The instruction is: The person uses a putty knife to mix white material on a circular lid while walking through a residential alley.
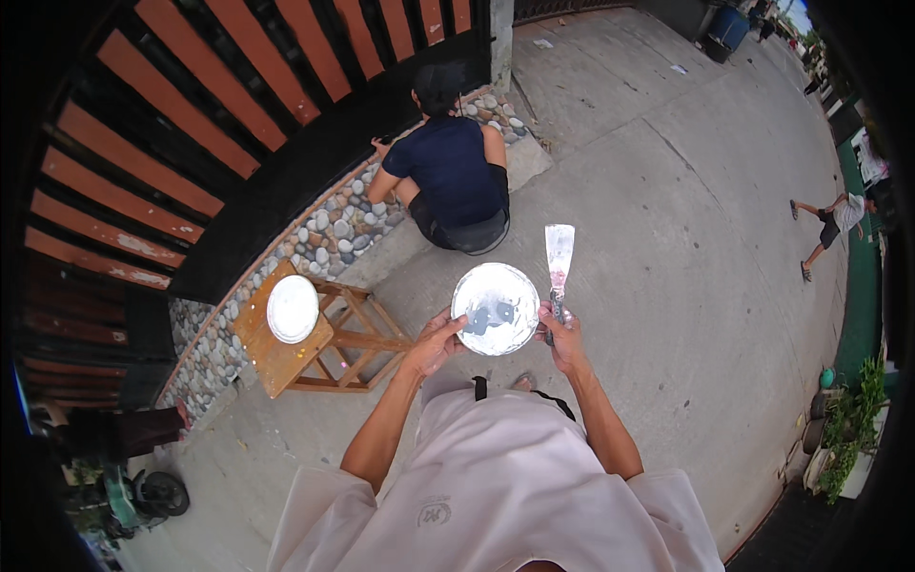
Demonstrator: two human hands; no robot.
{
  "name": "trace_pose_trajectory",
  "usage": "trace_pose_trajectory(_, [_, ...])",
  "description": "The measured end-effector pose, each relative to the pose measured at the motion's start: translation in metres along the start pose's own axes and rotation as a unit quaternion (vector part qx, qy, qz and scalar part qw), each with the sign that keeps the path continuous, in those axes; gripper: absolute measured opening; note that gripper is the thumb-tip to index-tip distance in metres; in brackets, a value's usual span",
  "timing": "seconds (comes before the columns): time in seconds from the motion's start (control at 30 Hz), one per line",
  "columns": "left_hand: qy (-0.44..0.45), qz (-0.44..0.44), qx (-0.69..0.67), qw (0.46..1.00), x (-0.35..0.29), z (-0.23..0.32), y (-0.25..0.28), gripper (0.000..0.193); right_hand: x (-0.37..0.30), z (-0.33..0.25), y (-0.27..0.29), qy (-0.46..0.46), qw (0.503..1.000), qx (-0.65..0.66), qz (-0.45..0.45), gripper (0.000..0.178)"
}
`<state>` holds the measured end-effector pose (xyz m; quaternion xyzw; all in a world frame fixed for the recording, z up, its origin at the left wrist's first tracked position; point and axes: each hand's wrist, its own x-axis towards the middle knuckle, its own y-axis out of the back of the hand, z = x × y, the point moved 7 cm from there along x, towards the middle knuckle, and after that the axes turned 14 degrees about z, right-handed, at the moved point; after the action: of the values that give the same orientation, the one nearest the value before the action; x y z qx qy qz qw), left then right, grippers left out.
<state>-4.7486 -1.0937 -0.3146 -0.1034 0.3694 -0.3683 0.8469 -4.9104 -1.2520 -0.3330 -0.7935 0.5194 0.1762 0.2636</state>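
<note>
In the head view, one round white-smeared can (495, 308) is held at the centre of the frame between two hands. The left hand (438, 338) is curled against its left rim, fingers wrapped on the edge. The right hand (564, 336) is closed around the handle of one putty knife (558, 262), whose blade points up, just right of the can, while the fingers also touch the can's right rim. One wooden stool (305, 348) is seen at centre left, with one white lid (293, 308) lying on its seat. One crouching person (450, 172) is seen above the can, beside one pebble-faced wall base (324, 234) under a black and orange slatted fence (191, 105). The ground is bare grey concrete (667, 191), outdoors
</note>
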Motion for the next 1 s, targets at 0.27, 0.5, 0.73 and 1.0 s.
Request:
trace_pose_trajectory(0.27, [0.052, -0.095, 0.112, 0.988, 0.103, -0.033, -0.213, 0.057, 0.032, -0.089, 0.168, 0.094, 0.978, 0.083, 0.166, 0.028])
trace_pose_trajectory(0.5, [0.148, -0.228, 0.041, 0.961, 0.200, -0.089, -0.365, 0.054, 0.095, -0.140, 0.272, 0.149, 0.947, 0.126, 0.256, 0.029])
trace_pose_trajectory(0.73, [0.135, -0.282, 0.065, 0.948, 0.292, -0.128, -0.481, 0.052, 0.172, -0.186, 0.359, 0.154, 0.915, 0.179, 0.326, 0.026])
trace_pose_trajectory(1.0, [0.144, -0.289, 0.108, 0.940, 0.383, -0.104, -0.578, 0.052, 0.254, -0.275, 0.386, 0.147, 0.920, 0.200, 0.303, 0.024])
